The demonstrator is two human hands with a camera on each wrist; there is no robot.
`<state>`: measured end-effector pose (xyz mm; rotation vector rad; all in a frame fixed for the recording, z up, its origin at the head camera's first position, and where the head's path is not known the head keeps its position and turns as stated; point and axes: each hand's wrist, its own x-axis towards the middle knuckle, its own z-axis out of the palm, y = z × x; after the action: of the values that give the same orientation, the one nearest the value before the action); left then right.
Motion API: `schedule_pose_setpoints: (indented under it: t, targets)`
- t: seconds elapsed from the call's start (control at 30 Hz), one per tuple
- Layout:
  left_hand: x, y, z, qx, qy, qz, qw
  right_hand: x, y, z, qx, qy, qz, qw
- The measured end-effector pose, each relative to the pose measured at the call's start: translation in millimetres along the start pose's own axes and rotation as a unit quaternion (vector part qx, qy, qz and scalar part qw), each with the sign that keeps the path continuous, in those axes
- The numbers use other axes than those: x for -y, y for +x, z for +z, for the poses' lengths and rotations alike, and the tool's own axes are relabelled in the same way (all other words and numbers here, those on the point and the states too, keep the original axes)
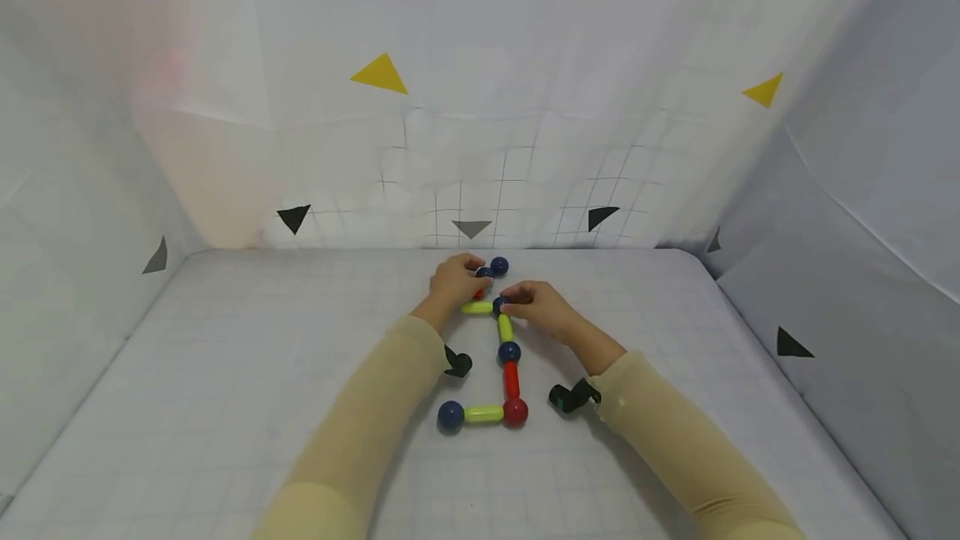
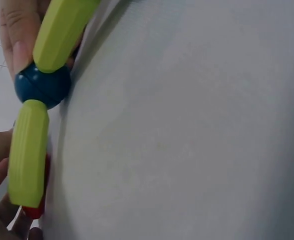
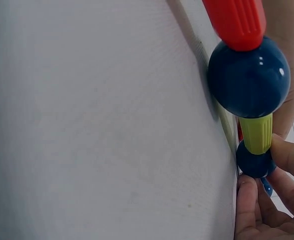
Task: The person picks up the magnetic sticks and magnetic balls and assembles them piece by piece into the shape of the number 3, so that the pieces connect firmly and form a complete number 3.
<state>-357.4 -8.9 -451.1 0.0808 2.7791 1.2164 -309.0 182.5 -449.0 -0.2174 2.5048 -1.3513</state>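
A chain of magnetic rods and balls lies on the white table. At its far end my right hand [image 1: 546, 308] pinches a blue ball [image 2: 42, 86], which joins two yellow-green rods. One of these rods [image 2: 27, 155] points left with its other end free; the other [image 1: 506, 328] leads to a second blue ball [image 3: 249, 77]. My left hand [image 1: 452, 280] pinches another blue ball [image 1: 484, 272] just beyond, with a red rod [image 2: 35, 209] beneath it, partly hidden by the fingers. Whether that red rod touches the free yellow-green rod, I cannot tell.
Nearer to me, a red rod [image 1: 512, 380] runs down to a red ball [image 1: 515, 412]. From there a yellow-green rod [image 1: 483, 414] reaches left to a blue ball [image 1: 451, 415]. A loose-looking blue ball [image 1: 499, 266] sits beyond my hands, before the white back wall [image 1: 330, 165].
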Motion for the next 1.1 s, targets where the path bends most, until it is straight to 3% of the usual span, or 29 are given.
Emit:
schedule_pose_setpoints:
  t: [0.2,0.4,0.83,1.1]
  targets:
    - [0.0,-1.3,2.0,-0.007,0.011,0.001,0.9999,0,1.2,1,0.003,-0.003,-0.003,1.0000]
    - [2.1,-5.8,-1.8,-0.017,-0.017,0.001,0.9997,0,1.9,1,0.011,-0.002,-0.005,0.9999]
    - [8.4,-11.2,-18.6,-0.032,-0.071,0.038,0.9963,0,4.9,0,0.010,-0.012,0.006,0.9999]
    - [17.9,-20.5,-30.7,-0.034,-0.089,0.037,0.9947,1,7.0,0,0.010,-0.019,0.014,0.9997]
